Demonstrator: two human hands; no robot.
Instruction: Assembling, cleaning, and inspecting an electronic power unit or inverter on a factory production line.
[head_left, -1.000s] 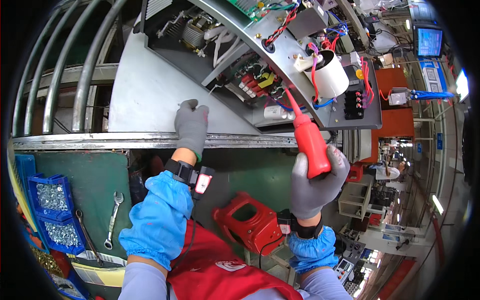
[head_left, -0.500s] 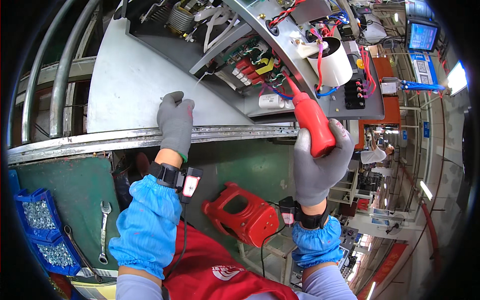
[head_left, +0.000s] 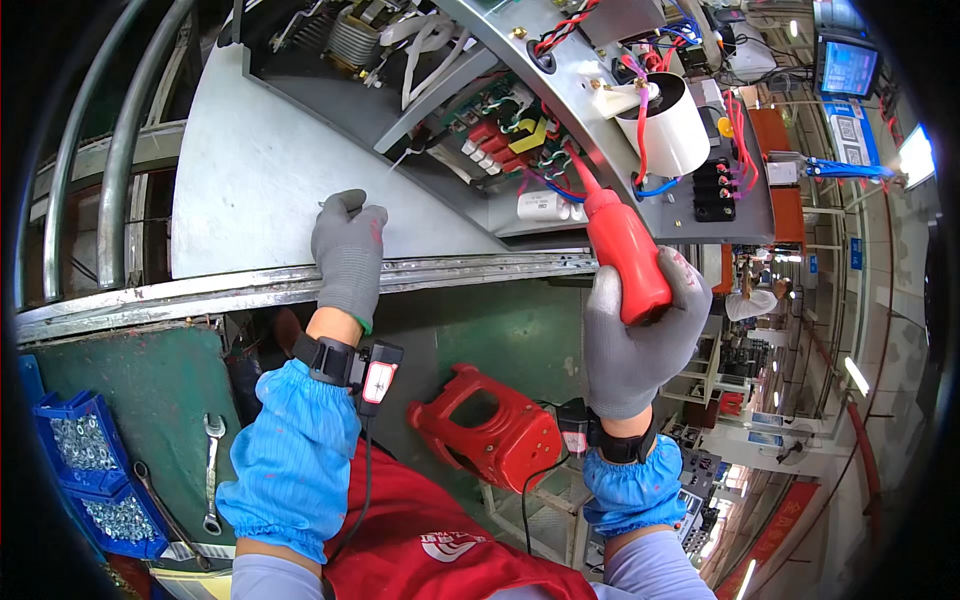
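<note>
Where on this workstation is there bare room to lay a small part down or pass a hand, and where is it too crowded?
Free: the plain grey metal panel above the left hand, bordered by the metal rail below and the wiring bay to the right. Also the green bench surface between the blue bins and the wrench. Crowded: the wiring around the red screwdriver held by the right hand.

One head-worn fisheye view looks steeply down, close over the metal chassis and workbench edge
</note>
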